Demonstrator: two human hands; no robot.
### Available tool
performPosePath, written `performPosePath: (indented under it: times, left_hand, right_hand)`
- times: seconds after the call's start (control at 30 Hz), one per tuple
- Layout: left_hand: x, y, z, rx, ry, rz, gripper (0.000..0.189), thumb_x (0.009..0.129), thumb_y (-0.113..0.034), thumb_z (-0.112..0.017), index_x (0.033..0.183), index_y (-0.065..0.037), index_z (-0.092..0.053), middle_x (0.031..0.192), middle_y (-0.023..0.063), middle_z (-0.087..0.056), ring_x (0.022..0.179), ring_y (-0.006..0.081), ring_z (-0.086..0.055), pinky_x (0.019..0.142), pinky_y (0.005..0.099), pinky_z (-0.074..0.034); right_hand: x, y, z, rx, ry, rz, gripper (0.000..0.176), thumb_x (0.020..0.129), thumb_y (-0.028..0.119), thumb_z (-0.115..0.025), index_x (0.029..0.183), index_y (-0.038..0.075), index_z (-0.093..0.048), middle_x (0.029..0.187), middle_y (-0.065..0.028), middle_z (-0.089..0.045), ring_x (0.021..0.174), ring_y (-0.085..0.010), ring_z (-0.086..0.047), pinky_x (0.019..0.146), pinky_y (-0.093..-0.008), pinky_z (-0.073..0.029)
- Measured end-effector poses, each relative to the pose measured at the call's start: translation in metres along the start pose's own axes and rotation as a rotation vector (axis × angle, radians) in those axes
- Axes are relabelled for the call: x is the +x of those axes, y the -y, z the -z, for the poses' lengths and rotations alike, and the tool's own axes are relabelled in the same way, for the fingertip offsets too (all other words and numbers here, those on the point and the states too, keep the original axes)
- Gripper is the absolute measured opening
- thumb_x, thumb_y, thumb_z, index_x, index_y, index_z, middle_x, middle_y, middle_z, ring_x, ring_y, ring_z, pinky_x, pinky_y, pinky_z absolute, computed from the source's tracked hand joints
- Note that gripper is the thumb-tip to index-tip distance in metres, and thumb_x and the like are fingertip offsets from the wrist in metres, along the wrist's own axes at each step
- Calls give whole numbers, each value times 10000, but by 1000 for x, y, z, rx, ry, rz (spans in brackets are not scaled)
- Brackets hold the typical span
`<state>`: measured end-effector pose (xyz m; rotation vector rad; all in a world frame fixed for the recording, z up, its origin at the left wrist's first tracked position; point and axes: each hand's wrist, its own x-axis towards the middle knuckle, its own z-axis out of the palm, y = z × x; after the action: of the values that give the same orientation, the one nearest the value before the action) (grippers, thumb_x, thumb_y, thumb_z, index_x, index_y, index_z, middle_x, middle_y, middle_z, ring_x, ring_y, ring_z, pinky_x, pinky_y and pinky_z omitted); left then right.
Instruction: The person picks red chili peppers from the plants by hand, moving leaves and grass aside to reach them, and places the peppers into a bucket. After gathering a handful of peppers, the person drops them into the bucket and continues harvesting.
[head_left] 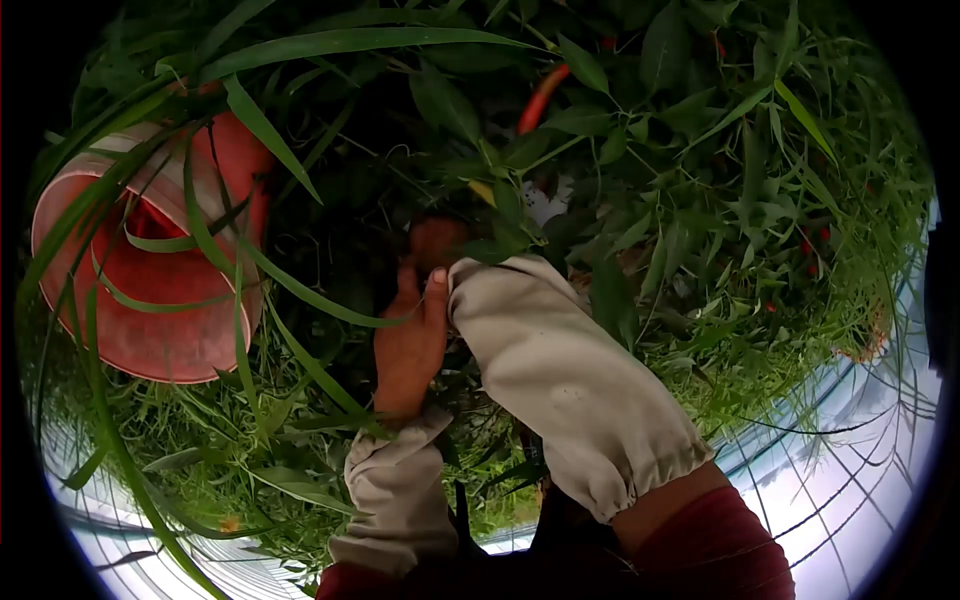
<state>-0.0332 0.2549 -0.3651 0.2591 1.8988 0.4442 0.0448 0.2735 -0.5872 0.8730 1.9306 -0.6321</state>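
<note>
My left hand (410,345) reaches up into the chili plants, its thumb and one finger apart with nothing visible between them; the other fingers are lost in shadow. Just above it, my right hand (438,240) is dark and blurred among the leaves, so its fingers cannot be made out. The right sleeve cover (570,370) crosses close beside the left thumb. A red chili (543,98) hangs above and to the right of both hands. Nearer the right hand is a small yellowish chili or leaf (482,192), partly covered by foliage.
On the left a red bucket (150,335) lies tipped with its mouth toward me, long grass blades (280,285) crossing it. Dense leafy plants (680,190) fill the right side, with more red chilies (815,243) among them. Something white (546,200) shows between leaves.
</note>
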Motion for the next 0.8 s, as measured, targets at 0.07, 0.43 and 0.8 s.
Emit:
performPosePath:
  times: [0.07,0.43,0.8]
  left_hand:
    - [1,6,-2,30,-17,45,603,987,-512,-378,1338,-27,-448,898,281,-642,872,484,-607,744,518,-468]
    - [3,-6,10,15,66,130,653,981,-585,-315,1369,-75,-437,1079,247,-642,1031,431,-606,874,451,-463]
    - [7,-1,-4,10,-17,104,713,976,-596,-307,1443,-58,-326,970,217,-663,872,408,-649,761,489,-492]
  right_hand:
    - [-9,6,7,-13,-3,24,235,878,274,-566,905,92,-711,880,-103,-695,809,-311,-681,690,-435,-547]
    - [-34,-15,65,-138,170,269,175,793,202,-611,764,82,-735,891,-151,-711,826,-301,-696,695,-414,-552]
    - [-135,-51,172,325,-83,181,229,879,255,-599,870,35,-665,786,-177,-652,749,-365,-647,641,-460,-516]
